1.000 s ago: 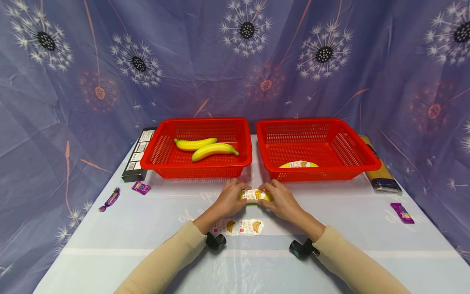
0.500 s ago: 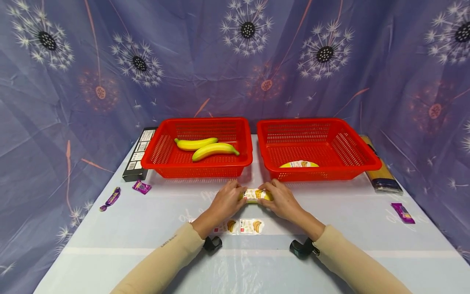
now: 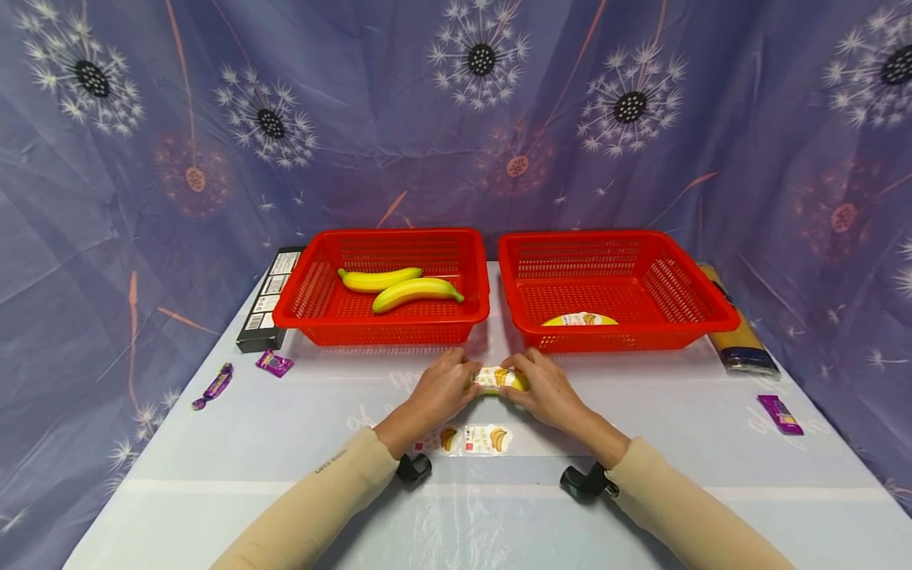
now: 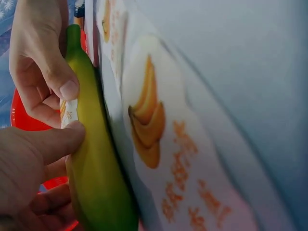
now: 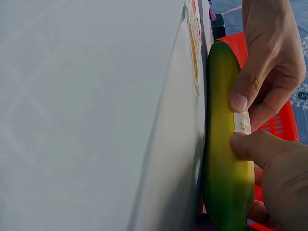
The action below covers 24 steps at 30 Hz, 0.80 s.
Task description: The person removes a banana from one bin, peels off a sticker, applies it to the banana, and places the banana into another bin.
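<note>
A green-yellow banana [image 3: 499,380] lies on the table just in front of the gap between two red baskets. My left hand [image 3: 456,380] grips its left end and my right hand [image 3: 530,381] grips its right end. In the wrist views both thumbs press a small white banana-printed label [image 5: 241,122] on the banana [image 4: 96,163]. A clear sticker sheet [image 3: 470,439] with banana labels lies flat on the table close in front of my hands. The left basket [image 3: 313,293] holds two bare bananas [image 3: 413,290]. The right basket [image 3: 684,293] holds one labelled banana [image 3: 579,319].
A black box [image 3: 267,301] lies left of the left basket, a long pasta packet [image 3: 737,332] right of the right one. Purple candies lie at the left [image 3: 274,362], far left [image 3: 214,386] and right [image 3: 780,413]. A patterned purple cloth hangs behind the table.
</note>
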Each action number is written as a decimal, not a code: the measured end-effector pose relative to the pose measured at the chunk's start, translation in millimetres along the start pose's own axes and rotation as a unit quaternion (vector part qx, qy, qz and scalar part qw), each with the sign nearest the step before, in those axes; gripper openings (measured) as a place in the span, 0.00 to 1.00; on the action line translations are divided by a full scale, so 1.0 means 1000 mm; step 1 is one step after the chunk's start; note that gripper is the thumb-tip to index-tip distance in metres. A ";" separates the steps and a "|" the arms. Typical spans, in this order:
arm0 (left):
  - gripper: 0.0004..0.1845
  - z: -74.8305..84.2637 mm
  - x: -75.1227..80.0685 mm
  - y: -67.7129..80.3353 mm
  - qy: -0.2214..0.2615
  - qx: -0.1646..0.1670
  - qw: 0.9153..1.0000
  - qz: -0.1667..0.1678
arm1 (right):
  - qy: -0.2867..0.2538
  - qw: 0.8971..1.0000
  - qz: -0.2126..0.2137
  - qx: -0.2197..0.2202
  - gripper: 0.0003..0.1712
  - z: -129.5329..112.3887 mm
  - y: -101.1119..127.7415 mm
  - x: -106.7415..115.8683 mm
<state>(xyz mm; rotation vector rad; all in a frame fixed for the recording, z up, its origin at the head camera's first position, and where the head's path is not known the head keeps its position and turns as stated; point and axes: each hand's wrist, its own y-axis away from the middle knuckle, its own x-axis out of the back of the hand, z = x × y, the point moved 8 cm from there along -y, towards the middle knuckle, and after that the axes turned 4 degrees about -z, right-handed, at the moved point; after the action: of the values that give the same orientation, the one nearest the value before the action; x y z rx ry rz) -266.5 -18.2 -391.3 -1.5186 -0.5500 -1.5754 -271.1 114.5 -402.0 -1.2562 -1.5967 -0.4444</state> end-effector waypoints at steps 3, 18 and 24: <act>0.18 0.001 0.000 0.000 -0.009 -0.010 1.000 0.005 | 0.004 1.000 -0.005 -0.002 0.22 -0.001 -0.001 -0.002; 0.19 0.005 -0.003 -0.007 -0.034 -0.004 0.999 -0.006 | 0.000 1.000 0.010 -0.006 0.22 0.002 0.001 -0.003; 0.18 0.004 -0.003 -0.006 0.002 -0.013 1.000 -0.022 | -0.002 1.000 0.008 -0.014 0.21 0.002 0.001 -0.003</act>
<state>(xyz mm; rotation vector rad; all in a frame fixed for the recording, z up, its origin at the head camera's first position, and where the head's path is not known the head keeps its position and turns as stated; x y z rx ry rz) -269.2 -11.5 -392.2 -1.5321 -0.5653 -1.6253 -271.3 115.3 -406.1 -1.2899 -1.5886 -0.4559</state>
